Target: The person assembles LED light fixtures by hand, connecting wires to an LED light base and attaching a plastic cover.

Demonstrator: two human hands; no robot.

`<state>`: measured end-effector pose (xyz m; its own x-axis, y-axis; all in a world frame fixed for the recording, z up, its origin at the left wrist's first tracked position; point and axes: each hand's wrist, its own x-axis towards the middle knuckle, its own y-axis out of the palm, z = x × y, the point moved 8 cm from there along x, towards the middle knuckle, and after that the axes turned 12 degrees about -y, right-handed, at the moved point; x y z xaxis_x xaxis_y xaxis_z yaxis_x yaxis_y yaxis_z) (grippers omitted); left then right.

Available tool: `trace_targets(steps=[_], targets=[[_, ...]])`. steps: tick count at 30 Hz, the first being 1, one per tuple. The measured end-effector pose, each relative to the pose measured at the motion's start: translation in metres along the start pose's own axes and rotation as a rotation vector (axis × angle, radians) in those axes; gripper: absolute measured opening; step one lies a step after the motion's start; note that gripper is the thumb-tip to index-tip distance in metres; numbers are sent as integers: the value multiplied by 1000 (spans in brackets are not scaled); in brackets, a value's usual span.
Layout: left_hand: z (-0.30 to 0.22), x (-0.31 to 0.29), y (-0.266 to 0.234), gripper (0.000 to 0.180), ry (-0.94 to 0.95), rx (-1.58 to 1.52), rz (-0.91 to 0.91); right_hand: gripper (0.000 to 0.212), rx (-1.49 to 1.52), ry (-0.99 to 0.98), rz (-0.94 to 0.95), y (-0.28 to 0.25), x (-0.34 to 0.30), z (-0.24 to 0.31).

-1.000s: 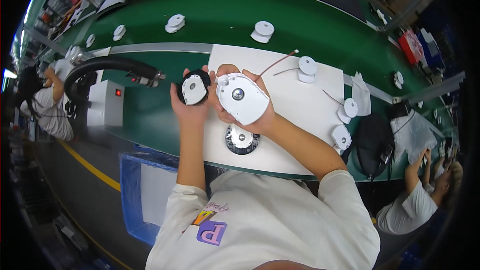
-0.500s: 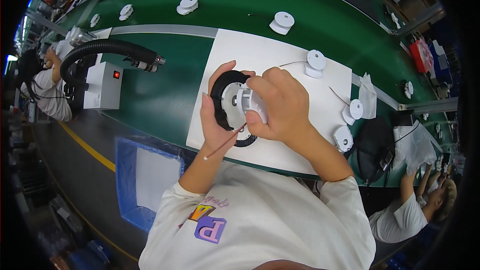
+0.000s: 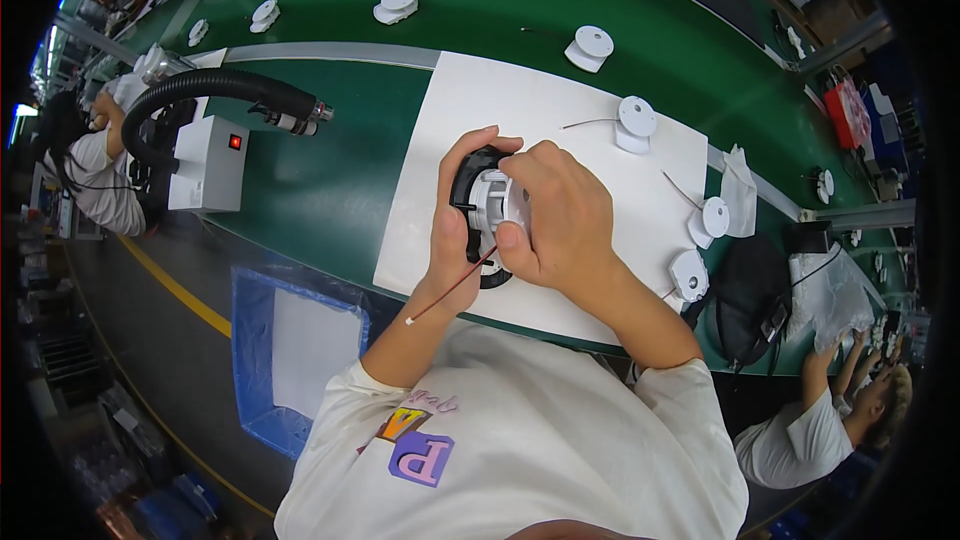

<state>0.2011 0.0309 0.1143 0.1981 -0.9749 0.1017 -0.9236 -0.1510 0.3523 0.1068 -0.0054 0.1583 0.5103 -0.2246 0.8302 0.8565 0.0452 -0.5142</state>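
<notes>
My left hand is wrapped round the outside of a black ring-shaped housing, held above a white mat. In my right hand, thumb and fingers grip a white round plastic part, pressed against the housing's opening. A thin dark-red wire with a small white plug hangs from it across my left wrist. My fingers hide much of where the two parts meet. To the right lie similar white spool-like parts, with wires showing.
Beyond the mat, a green belt carries several white parts. At left stand a grey-white box with a red switch and a black flexible hose. A blue lined bin sits lower left; a black bag lies right. Co-workers sit both sides.
The housing has turned and shifted slightly right in my left hand, and the white part now sits closer against it. White parts on the belt have moved right.
</notes>
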Motion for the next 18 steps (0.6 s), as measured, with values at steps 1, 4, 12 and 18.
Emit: trace_targets(steps=[1,4,12,18], targets=[[2,0,1,82,-22,-19,3,41,14,16,8,0,-1,-1],[2,-2,3,82,-58,-10,13,41,11,15,37,-3,-3,1],[4,-6,13,91,-58,23,46,57,-209,-48,200,-4,2,5],[21,-10,26,106,-132,0,161,60,402,14,-122,6,-17,-19]])
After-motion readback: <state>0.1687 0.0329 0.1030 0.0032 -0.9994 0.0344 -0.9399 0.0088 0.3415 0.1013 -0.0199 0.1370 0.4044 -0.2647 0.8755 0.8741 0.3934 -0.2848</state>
